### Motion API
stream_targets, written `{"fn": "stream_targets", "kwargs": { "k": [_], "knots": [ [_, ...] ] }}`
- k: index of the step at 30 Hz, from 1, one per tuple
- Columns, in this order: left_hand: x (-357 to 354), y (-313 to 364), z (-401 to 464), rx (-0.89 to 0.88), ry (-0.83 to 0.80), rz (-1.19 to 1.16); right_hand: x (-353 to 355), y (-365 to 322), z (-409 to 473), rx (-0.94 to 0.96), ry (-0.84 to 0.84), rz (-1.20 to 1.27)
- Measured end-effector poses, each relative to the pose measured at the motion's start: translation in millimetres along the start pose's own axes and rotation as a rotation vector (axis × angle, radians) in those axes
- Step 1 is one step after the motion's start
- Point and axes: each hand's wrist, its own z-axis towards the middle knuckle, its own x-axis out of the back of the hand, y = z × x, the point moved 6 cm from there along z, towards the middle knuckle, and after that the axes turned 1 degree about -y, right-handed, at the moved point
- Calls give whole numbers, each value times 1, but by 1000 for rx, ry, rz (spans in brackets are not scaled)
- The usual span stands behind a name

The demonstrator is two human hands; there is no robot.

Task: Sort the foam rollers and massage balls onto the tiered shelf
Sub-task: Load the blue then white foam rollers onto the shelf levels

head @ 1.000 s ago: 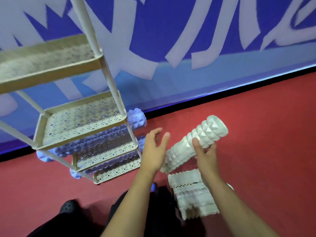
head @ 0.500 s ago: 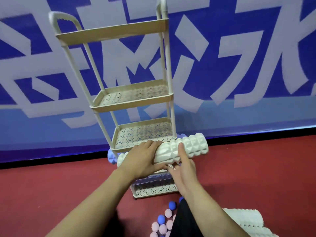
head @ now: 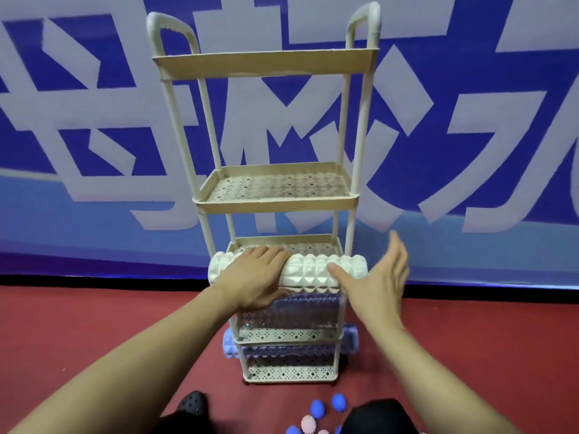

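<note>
Both forearms are bare from the lower edge of the view up to the wrists, with no sleeve on either. The left hand [head: 255,278] and the right hand [head: 377,283] are bare too: no glove, ring, watch or band shows on them. Low in the view the person wears dark clothing [head: 380,415], probably black trousers (only a rounded patch shows, so the garment is hard to make out). On one foot is a black clog-style shoe [head: 192,402] with round holes across its top.
</note>
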Motion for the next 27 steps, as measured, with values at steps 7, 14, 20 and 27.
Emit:
{"fn": "stream_targets", "kwargs": {
  "k": [7,14,20,27],
  "knots": [
    [-1,2,-1,-155,93,37,-72,-41,8,462,-785,-634],
    [-12,-30,-8,77,139,-42,-109,-42,16,435,-714,-731],
    [-26,-57,-23,321,111,-94,-147,-48,51,429,-666,-913],
    [-66,-54,-40,460,61,-198,-216,-34,76,514,-799,-952]
  ]
}}
